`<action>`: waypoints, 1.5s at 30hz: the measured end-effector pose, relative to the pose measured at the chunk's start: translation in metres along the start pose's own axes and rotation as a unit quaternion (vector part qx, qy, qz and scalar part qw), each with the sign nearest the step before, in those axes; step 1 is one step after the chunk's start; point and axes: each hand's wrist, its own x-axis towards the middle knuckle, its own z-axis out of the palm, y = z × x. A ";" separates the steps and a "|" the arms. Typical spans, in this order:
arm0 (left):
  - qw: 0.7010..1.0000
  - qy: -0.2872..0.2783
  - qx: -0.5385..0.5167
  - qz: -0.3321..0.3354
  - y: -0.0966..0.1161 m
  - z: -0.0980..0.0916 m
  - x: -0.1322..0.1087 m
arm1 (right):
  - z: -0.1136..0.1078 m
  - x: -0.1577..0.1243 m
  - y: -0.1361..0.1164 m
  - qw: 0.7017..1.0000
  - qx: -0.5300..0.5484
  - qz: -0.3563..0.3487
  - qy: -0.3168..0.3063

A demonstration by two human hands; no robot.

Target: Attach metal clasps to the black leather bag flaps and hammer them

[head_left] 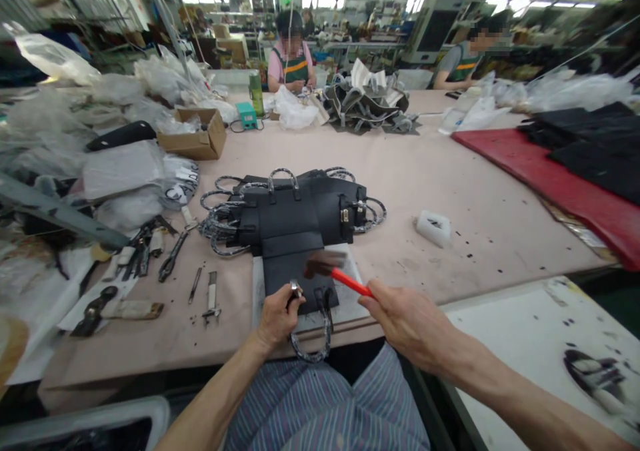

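My right hand (400,314) is closed around the red handle of a hammer (350,281), whose blurred head hangs over a black leather panel (285,264). My left hand (277,314) pinches a short shiny metal tool (294,287), held upright at the panel's near part; its lower end is hidden by my fingers. The panel rests on a pale flat board (350,314) at the table's front edge. A wrapped loop handle (313,356) is fixed to the panel and hangs toward my lap. Just beyond lies a stack of black bag pieces (295,211) with similar handles.
A larger hammer (115,310), a caliper (213,298) and several hand tools lie left. A white block (433,228) sits right. Farther off are a cardboard box (195,134), plastic bags, a heap of grey pieces (370,101) and a red sheet (540,178). Two people sit opposite.
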 end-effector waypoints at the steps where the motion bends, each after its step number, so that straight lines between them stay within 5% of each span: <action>1: 1.000 -0.001 -0.004 0.000 0.000 0.000 0.000 | 0.000 0.001 0.013 0.999 0.024 0.033 0.006; 6: 0.999 -0.016 -0.027 -0.029 0.003 -0.004 0.001 | 0.019 -0.001 0.091 0.949 0.099 0.298 0.018; 10: 0.997 -0.034 -0.047 -0.041 0.002 -0.008 0.002 | 0.052 -0.009 0.132 0.931 0.038 0.360 0.047; 13: 0.997 -0.045 -0.041 -0.043 0.003 -0.012 0.005 | 0.071 -0.006 0.124 0.950 -0.011 0.295 0.102; 16: 0.998 -0.045 -0.030 -0.039 0.006 -0.015 0.009 | 0.093 0.007 0.089 0.985 -0.027 0.096 0.144; 20: 0.999 -0.047 -0.003 -0.020 0.007 -0.017 0.010 | 0.131 0.019 0.045 0.995 0.000 -0.050 0.082; 24: 0.999 -0.041 -0.005 0.018 0.004 -0.015 0.002 | 0.156 0.016 0.036 0.996 -0.016 -0.046 0.071; 31: 0.997 0.006 -0.010 -0.070 0.005 -0.015 -0.002 | 0.154 0.015 0.041 0.997 -0.013 -0.034 0.061; 37: 0.996 -0.070 -0.022 0.053 -0.001 -0.017 -0.004 | 0.154 0.015 0.038 0.998 -0.023 -0.023 0.047; 42: 0.995 0.010 -0.019 -0.094 0.004 -0.017 0.002 | 0.154 0.016 0.038 0.998 -0.025 -0.021 0.046; 45: 0.997 -0.042 -0.031 -0.053 0.003 -0.020 0.003 | 0.154 0.016 0.038 0.998 -0.024 -0.020 0.046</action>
